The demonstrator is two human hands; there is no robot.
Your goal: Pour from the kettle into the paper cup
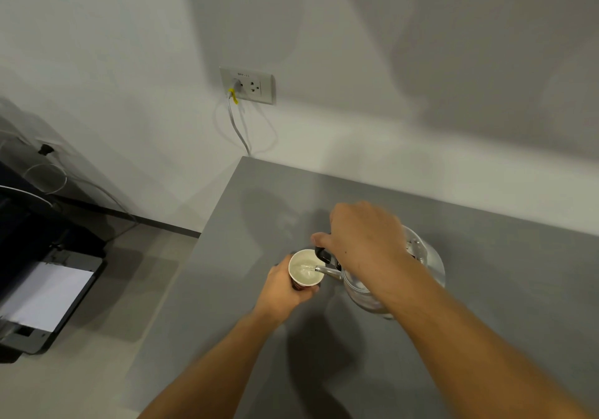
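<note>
A white paper cup [305, 268] stands on the grey table [486, 289] with my left hand [288, 289] wrapped around its side. My right hand [359, 237] grips the black handle of a shiny metal kettle [421, 266], which is tilted to the left. The kettle's thin spout [327, 271] reaches over the cup's rim and a stream of water falls into the cup. Pale liquid shows inside the cup. My right forearm hides much of the kettle's body.
The table's left edge runs close beside the cup, with floor beyond it. A printer with white paper [45, 295] sits low at the left. A wall socket [248, 85] with a plugged cable is behind the table's far corner.
</note>
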